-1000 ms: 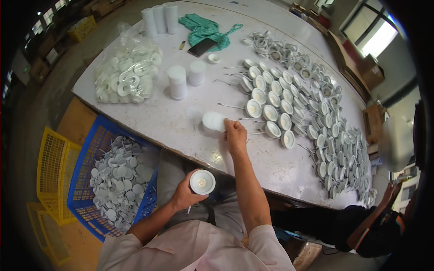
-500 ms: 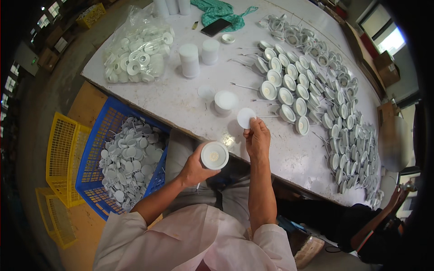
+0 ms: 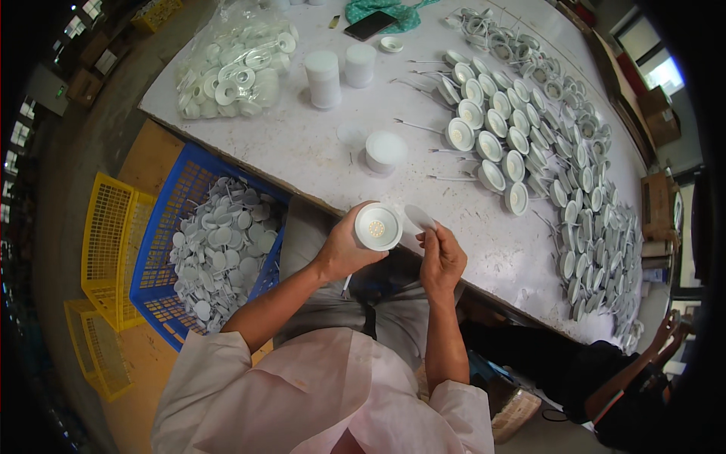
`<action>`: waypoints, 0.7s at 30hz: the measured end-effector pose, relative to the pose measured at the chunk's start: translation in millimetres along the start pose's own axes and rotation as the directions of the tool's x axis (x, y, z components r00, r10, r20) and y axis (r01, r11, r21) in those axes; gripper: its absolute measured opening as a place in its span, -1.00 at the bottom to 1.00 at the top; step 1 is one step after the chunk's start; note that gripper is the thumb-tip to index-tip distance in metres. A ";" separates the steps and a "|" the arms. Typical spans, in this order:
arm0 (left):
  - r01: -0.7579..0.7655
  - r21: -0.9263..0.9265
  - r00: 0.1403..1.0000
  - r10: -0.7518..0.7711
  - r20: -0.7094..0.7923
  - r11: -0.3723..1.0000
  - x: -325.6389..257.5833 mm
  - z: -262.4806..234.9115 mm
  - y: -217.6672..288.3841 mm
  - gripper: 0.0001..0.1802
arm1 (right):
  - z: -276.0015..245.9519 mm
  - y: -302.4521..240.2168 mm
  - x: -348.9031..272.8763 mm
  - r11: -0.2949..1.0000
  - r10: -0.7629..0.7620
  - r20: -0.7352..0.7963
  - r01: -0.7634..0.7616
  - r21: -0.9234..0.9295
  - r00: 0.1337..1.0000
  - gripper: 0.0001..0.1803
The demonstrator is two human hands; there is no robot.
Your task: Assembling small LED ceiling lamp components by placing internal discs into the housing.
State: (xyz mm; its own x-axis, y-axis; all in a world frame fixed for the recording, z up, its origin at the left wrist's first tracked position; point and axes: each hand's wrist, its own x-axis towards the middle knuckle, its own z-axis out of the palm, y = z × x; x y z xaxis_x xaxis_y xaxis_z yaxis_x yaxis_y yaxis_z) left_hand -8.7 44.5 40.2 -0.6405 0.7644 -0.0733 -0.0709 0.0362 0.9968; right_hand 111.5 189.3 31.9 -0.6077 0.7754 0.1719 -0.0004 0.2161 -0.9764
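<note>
My left hand point(image 3: 345, 247) is wrapped round a white round downlight point(image 3: 379, 226), its open face up and a yellowish LED disc showing inside; a short white cable hangs below. Close by on the right, my right hand point(image 3: 442, 257) pinches a thin translucent diffuser disc point(image 3: 419, 219) by its edge, tilted and apart from the downlight. On the table just beyond stands a short stack of white discs point(image 3: 386, 151), with a single clear disc point(image 3: 350, 136) lying flat to its left.
Many assembled downlights point(image 3: 490, 146) with cables cover the table's right side. Taller disc stacks point(image 3: 323, 79), a clear bag of white rings point(image 3: 234, 72), a phone point(image 3: 370, 26) and green cloth point(image 3: 404, 17) lie farther off. A blue crate point(image 3: 155, 250) of lamp parts stands left; another person point(image 3: 605, 378) is at right.
Both hands have moved away from me and a little right. The diffuser disc has gone from facing up to tilted, and the hands are nearer each other.
</note>
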 end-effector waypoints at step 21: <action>0.045 -0.245 0.987 -0.005 0.164 0.969 3.0 1.9 -8.0 -0.20 | -2.4 -2.7 -14.2 0.663 -0.563 0.301 0.638 -0.391 0.769 -0.61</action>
State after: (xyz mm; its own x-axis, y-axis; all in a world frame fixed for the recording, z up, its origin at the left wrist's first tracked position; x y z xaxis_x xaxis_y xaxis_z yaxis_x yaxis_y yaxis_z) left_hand -8.6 47.7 32.1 -0.5065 0.8593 -0.0719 -0.2846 -0.0879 0.9546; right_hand 122.0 179.1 32.5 -0.7066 0.2960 0.6428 -0.0781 0.8701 -0.4866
